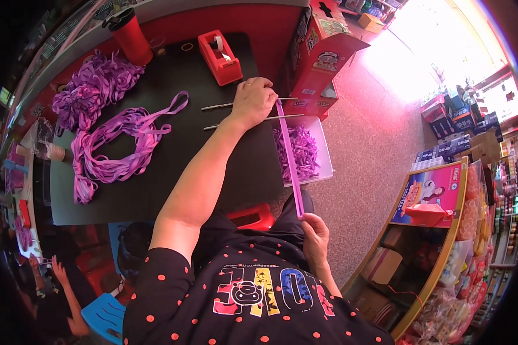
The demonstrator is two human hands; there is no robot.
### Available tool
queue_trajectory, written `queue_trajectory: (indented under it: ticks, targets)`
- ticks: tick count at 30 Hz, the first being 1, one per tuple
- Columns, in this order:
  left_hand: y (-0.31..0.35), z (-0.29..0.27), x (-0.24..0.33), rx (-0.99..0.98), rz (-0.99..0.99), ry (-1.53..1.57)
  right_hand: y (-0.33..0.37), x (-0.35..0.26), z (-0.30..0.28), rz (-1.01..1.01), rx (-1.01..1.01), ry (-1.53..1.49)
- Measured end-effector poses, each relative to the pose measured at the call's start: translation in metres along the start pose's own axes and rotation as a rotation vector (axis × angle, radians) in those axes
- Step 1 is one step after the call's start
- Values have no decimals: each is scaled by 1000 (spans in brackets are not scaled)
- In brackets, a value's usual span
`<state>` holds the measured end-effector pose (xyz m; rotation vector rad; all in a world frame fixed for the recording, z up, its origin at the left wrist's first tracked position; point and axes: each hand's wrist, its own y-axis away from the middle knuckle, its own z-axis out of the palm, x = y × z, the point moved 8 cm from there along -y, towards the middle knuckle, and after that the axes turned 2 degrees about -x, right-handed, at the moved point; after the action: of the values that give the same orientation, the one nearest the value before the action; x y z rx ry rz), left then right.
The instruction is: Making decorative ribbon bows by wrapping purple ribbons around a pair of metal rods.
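Observation:
A purple ribbon (pixel 288 150) runs taut from the table's right edge down toward my lap. Its far end meets the curled fingers of my left hand (pixel 254 102), and its near end is pinched in my right hand (pixel 315 237). My left hand rests over a twisted metal rod (pixel 216 107); a second metal rod (pixel 213 127) lies parallel, crossing under my wrist. Both rods stick out past the edge, beneath the ribbon. Below it, a white plastic bin (pixel 328 158) holds many short purple ribbon pieces (pixel 303 150).
On the dark table (pixel 213 172) lie a looped purple ribbon bundle (pixel 121 144) and a ribbon heap (pixel 95 89). A red tape dispenser (pixel 220 60) and a red tumbler (pixel 129 40) stand behind. A red carton (pixel 316 57) is beyond the bin; a display cabinet (pixel 426 230) stands right.

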<state>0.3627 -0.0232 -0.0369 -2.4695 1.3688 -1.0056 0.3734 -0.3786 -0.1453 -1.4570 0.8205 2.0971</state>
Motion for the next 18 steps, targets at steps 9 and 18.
queue_trajectory:
  ticks: [9,18]
  targets:
    - [-4,4,4,-35,-6,21,6,-18,5,-208,-48,423]
    - [-3,4,4,-33,-4,23,14,-110,38,-517,-117,354]
